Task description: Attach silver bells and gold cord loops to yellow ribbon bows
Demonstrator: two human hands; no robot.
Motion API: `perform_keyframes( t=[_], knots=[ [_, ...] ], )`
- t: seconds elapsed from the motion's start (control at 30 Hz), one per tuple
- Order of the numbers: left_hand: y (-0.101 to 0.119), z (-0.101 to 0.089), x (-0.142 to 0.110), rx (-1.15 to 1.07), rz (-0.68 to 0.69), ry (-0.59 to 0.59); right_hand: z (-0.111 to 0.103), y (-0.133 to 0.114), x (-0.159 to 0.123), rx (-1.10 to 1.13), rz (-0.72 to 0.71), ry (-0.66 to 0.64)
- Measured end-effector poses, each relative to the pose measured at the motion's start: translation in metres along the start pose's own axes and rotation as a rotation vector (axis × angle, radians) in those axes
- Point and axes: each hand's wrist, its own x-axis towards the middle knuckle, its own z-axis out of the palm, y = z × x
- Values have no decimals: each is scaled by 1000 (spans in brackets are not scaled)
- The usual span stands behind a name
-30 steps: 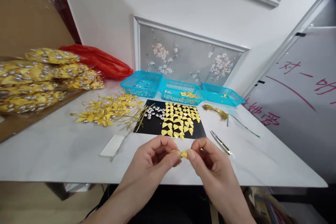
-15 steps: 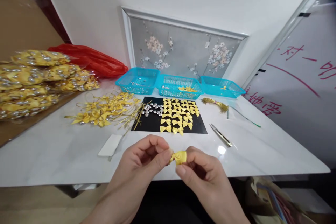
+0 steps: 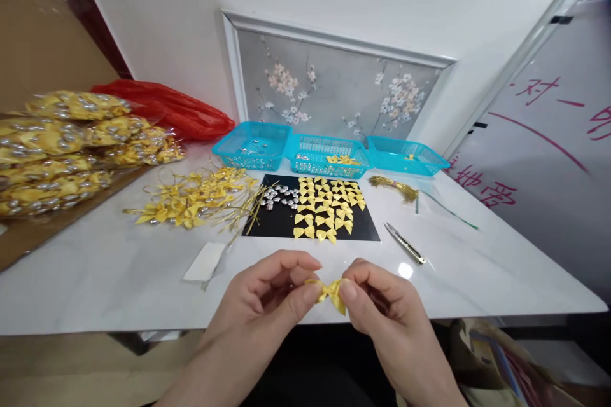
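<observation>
Between my two hands, just over the table's front edge, is a small yellow ribbon bow (image 3: 333,296). My left hand (image 3: 272,305) pinches its left loop between thumb and fingers. The thumb and forefinger of my right hand (image 3: 382,305) close on the bow's right side, and one pointed tail hangs below. Beyond the hands, a black mat (image 3: 365,229) carries rows of similar yellow bows (image 3: 324,210) and a cluster of silver beads (image 3: 280,197) at its left.
Blue baskets (image 3: 329,168) line the back wall. Yellow ribbon flowers with stems (image 3: 191,200) lie left, near bagged flowers (image 3: 52,146) and a red bag (image 3: 167,108). A white card (image 3: 205,261) is at front left. Thread snips (image 3: 405,243) and gold ties (image 3: 394,187) lie right.
My right thumb and forefinger have shifted onto the bow's right loop. The bow has turned, and its pointed tail now shows downward. The camera view has shifted slightly.
</observation>
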Motion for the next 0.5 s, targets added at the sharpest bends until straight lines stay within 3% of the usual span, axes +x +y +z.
perform_keyframes(
  t=[0.2,0.37,0.5],
  knots=[
    [0,-2,-1,-16,-19,-28,12,2,-7,123,29,92],
    [-2,-3,-1,-288,-232,-13,13,8,-11,235,49,94],
    [-3,-4,2,-520,-390,50,11,16,-14,125,-98,143]
  ],
)
